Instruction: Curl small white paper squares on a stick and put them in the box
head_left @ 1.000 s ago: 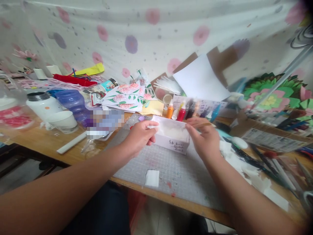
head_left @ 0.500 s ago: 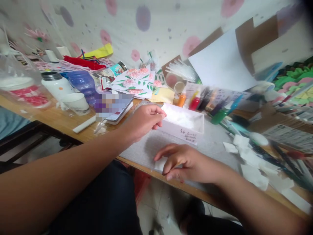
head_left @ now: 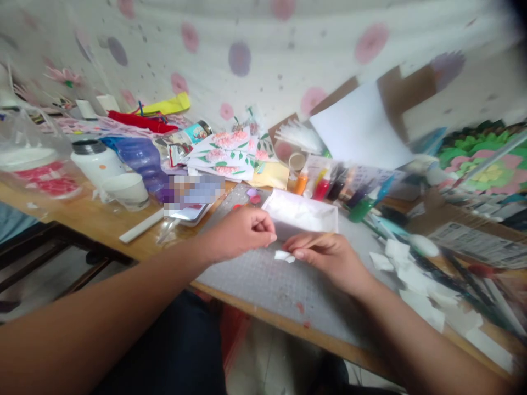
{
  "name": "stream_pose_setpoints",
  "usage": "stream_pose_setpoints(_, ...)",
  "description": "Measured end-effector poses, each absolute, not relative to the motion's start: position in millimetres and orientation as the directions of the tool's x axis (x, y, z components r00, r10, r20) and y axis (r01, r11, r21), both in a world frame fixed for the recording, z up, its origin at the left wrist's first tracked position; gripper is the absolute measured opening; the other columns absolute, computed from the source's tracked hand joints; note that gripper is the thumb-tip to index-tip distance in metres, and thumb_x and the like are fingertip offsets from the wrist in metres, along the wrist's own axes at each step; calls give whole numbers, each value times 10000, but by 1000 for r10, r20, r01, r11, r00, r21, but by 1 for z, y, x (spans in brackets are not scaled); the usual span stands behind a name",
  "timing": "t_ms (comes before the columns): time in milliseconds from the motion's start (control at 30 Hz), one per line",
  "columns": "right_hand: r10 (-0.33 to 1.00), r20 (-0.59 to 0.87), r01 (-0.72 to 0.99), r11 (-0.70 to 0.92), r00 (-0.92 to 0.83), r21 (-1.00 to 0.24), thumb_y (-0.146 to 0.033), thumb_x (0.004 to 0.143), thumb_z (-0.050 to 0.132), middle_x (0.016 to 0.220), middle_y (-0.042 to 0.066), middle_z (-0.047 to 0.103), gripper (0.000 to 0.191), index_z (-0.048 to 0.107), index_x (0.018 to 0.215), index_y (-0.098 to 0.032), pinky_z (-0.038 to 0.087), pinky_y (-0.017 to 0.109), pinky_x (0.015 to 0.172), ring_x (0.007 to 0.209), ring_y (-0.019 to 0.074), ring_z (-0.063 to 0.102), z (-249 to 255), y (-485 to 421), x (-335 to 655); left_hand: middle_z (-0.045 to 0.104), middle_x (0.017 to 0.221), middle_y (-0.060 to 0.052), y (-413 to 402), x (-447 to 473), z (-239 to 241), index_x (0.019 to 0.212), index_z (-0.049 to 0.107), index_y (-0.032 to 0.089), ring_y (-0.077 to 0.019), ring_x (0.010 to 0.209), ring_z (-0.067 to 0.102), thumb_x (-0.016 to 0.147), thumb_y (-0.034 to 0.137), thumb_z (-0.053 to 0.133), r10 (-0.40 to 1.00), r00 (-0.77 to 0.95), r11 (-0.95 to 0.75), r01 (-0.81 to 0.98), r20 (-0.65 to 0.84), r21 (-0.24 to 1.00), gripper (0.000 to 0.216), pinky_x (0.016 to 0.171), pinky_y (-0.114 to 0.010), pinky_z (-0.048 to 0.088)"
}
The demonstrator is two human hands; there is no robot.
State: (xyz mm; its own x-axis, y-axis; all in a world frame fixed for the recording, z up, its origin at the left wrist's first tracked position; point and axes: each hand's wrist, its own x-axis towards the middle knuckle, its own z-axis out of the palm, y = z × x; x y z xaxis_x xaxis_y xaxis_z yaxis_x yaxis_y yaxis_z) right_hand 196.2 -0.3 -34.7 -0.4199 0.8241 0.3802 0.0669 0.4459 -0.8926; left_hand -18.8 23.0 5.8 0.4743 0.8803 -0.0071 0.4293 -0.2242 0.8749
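My right hand (head_left: 325, 255) pinches a small white paper square (head_left: 284, 255) just above the grey cutting mat (head_left: 288, 285). My left hand (head_left: 242, 230) is curled with its fingertips pinched together beside that square, close to or touching its edge. Right behind both hands stands a white open box (head_left: 302, 215) with white filling inside.
Loose white paper pieces (head_left: 415, 277) lie at the right of the mat, beside pens and tools. Small paint bottles (head_left: 329, 186) stand behind the box. At the left are a white jar (head_left: 96, 162), a white cup (head_left: 127, 191), a purple bottle (head_left: 142, 159) and flower cards (head_left: 224, 153).
My right hand went from the box down to the white square near the mat's front edge, picked it up and brought it in front of the box. My left hand left the box's corner.
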Motion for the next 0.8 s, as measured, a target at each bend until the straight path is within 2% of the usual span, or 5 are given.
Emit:
stream_pose_setpoints(100, 866, 415, 46, 444, -279, -895, -235, 785, 734, 808, 50, 793, 63, 762, 735, -209, 604, 278, 694, 757, 172, 747, -21, 5, 199, 605, 615, 7, 21, -26, 10, 684, 603, 162, -116, 567, 548, 827, 356, 600, 878, 475, -149, 378, -53, 914, 241, 546, -227, 426)
stream_pose_setpoints(200, 862, 440, 60, 468, -253, -882, -213, 770, 743, 807, 46, 792, 62, 765, 712, -218, 600, 269, 684, 740, 166, 739, -6, 7, 194, 644, 654, -6, 18, -26, 11, 743, 660, 149, -109, 569, 558, 840, 410, 602, 850, 520, -88, 293, -82, 952, 285, 546, -218, 429)
stream_pose_setpoints(400, 814, 489, 29, 523, -314, -852, -142, 775, 725, 827, 28, 787, 113, 772, 769, -245, 603, 282, 734, 781, 163, 738, 1, 6, 178, 656, 650, -19, 17, -17, 9, 689, 646, 131, -97, 544, 557, 851, 344, 588, 864, 494, 2, 196, -101, 981, 274, 524, -213, 426)
stream_pose_setpoints(567, 790, 587, 101, 608, -177, -787, -152, 792, 711, 840, 33, 780, 129, 775, 759, -258, 582, 325, 833, 932, 190, 711, -14, 3, 185, 612, 595, 5, 22, -16, 7, 660, 610, 136, -87, 529, 537, 847, 321, 593, 876, 469, 38, 168, -114, 985, 263, 522, -206, 425)
stream_pose_setpoints(800, 765, 633, 19, 639, -118, -769, -117, 804, 691, 865, 11, 779, 174, 776, 823, -267, 577, 278, 786, 873, 151, 710, -17, -2, 191, 583, 557, 19, 21, -11, 5, 665, 626, 135, -82, 526, 525, 845, 310, 601, 878, 465, 25, 188, -112, 982, 252, 520, -197, 412)
